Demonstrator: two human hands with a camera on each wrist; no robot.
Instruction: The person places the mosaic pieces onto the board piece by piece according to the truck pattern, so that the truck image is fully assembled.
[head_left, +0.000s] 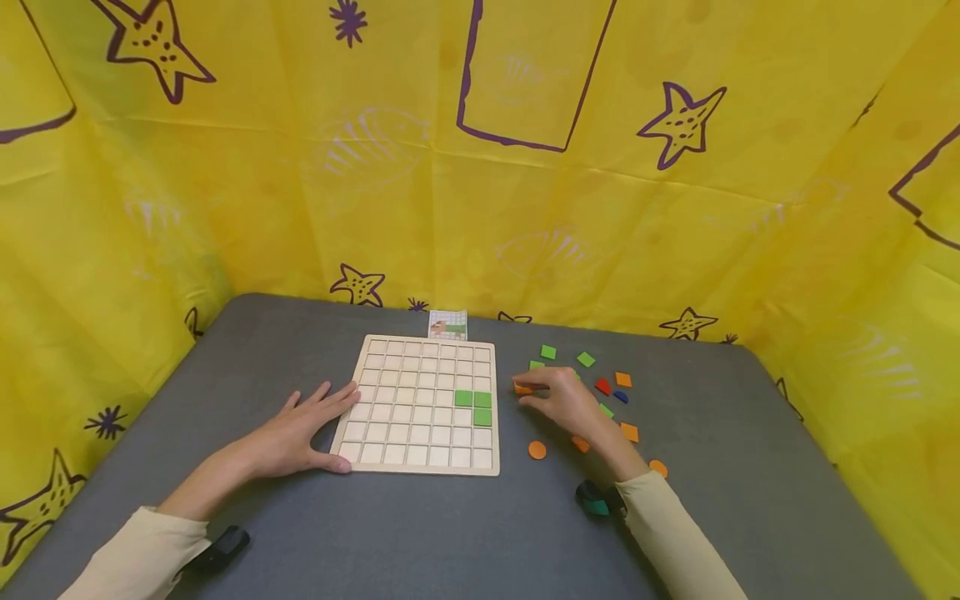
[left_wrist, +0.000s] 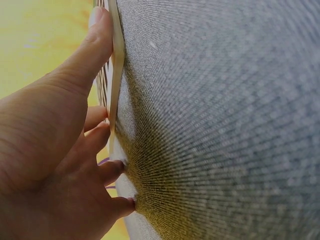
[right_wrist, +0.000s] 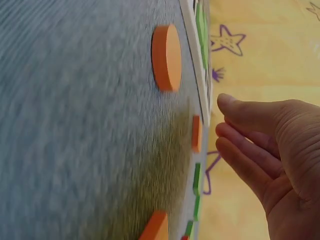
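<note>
A pale wooden grid board lies on the table, with three green square tiles in cells at its right side. My left hand spreads its fingers along the board's left edge, the thumb on its near left corner. Just right of the board, my right hand hovers with thumb and fingertips apart over an orange tile. In the right wrist view that orange tile lies on the table, and nothing shows between the fingers. Nearer to me is a round orange piece.
Loose green squares, orange squares, a red piece and a blue piece lie scattered around the right hand. Behind the board is a small printed card. A yellow patterned cloth hangs beyond the grey table.
</note>
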